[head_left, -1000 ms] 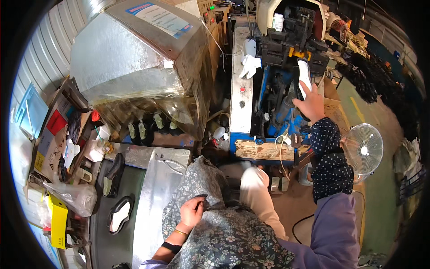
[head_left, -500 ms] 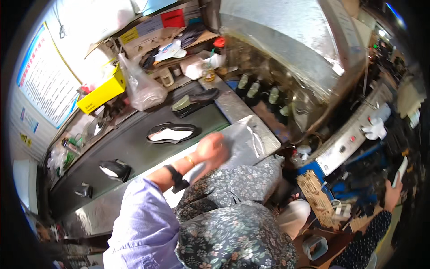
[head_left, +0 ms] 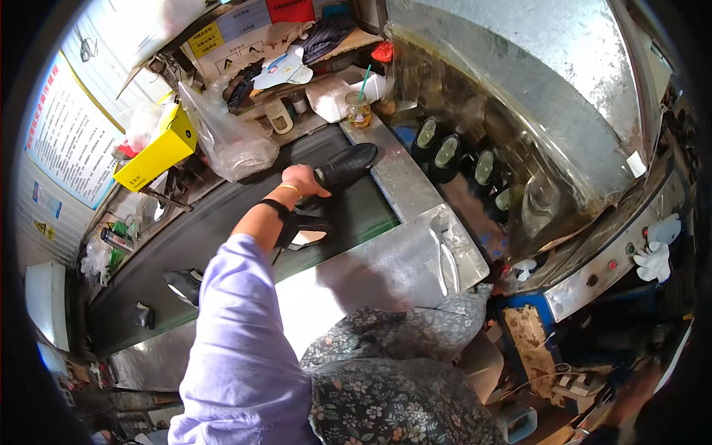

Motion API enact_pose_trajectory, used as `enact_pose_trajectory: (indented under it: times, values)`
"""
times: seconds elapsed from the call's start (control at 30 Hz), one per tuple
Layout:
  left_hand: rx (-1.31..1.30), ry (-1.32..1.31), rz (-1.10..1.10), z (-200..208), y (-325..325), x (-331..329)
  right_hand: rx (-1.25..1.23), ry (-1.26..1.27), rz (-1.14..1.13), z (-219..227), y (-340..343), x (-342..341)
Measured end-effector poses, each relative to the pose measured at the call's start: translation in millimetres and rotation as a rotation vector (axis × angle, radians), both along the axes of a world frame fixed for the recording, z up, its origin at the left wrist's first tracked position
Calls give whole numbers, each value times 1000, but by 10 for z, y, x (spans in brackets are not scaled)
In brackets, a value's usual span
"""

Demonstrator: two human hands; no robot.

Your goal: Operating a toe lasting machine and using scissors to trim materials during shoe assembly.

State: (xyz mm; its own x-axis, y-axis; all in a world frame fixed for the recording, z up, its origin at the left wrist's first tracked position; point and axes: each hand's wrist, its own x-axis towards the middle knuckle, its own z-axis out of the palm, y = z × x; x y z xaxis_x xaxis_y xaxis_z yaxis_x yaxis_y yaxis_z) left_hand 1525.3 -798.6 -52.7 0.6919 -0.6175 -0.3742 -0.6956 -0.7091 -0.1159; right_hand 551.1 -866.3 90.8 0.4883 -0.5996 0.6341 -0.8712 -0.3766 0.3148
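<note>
Left hand [head_left: 300,180] is at the heel end of a black shoe [head_left: 348,165], which lies on the dark belt [head_left: 356,211], toe toward the metal end strip [head_left: 404,165]. Its fingers are bent, thumb along the near side; the fingertips are hidden, so how firmly they have closed on the shoe cannot be told. Wrist and forearm cover part of a second shoe [head_left: 308,237] (only its pale insole and dark rim show). Right hand [head_left: 634,393] is blurred in the dim lower right corner; cannot tell how far open its fingers are or what they hold. Belt surface shows between the first shoe and the near metal ledge [head_left: 393,252], giving sideways room; a jar [head_left: 358,111] stands near its toe, beyond the belt's far edge.
</note>
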Motion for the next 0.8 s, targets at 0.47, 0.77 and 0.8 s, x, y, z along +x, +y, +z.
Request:
enact_pose_trajectory:
  times: [0.47, 0.77, 0.8]
  values:
    - [-390, 1161, 253, 974, 861, -1017, 789, -750, 479, -1051, 1527, 3264]
    - [111, 1815, -180, 1473, 1156, -2427, 712, -375, 830, -190, 1945, 4343]
    - [33, 1850, -210, 1465, 1193, -2616, 730, -400, 756, -293, 2003, 4353]
